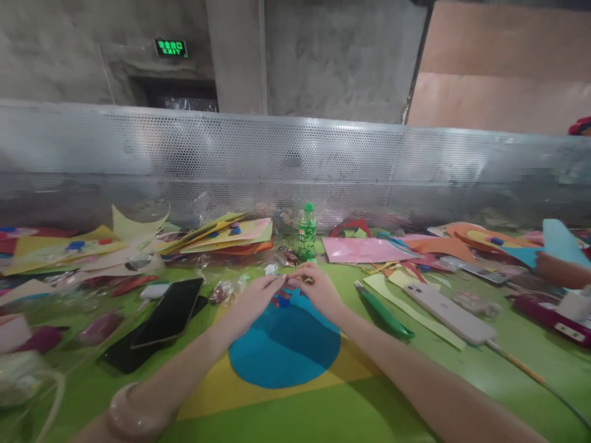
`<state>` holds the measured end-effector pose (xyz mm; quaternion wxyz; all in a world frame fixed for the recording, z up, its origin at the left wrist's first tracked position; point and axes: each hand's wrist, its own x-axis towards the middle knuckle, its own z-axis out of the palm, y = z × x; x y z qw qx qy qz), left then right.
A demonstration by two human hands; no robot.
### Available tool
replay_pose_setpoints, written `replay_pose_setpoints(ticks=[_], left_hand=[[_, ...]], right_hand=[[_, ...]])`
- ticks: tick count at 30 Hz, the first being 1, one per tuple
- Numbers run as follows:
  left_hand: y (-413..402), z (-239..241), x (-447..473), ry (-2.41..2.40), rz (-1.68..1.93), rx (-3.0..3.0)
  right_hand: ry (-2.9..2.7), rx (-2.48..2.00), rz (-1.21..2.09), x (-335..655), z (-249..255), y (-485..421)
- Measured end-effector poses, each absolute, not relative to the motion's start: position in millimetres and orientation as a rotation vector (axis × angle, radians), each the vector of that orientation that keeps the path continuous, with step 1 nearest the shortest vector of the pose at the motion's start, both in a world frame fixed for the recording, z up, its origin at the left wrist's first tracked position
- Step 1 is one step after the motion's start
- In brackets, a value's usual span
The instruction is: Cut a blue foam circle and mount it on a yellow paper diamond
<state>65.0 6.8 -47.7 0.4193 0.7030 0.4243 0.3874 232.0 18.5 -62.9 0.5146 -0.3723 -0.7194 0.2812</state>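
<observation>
My left hand and my right hand meet above the far part of a round blue sheet. The fingertips of both are closed together in a pinch, and what lies between them is too small and blurred to name. Just under the fingers shows a small dark blue piece, partly hidden. Beneath the blue sheet lies a larger yellow sheet on the green table.
A green bottle stands beyond my hands. Left are a black phone and stacked coloured papers. Right are a green cutter-like tool, a pale phone on a cable, and another person's hand by light blue paper.
</observation>
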Motion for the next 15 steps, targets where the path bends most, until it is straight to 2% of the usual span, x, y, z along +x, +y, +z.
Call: replay_pose_setpoints(ticks=[5, 15], left_hand=[[13, -57, 61, 0.956, 0.980, 1.620], [9, -51, 61, 1.036, 1.018, 1.680]], right_hand=[[-1.726, -0.909, 0.666, 227, -59, 10], [-1.937, -0.853, 0.317, 230, -62, 11]])
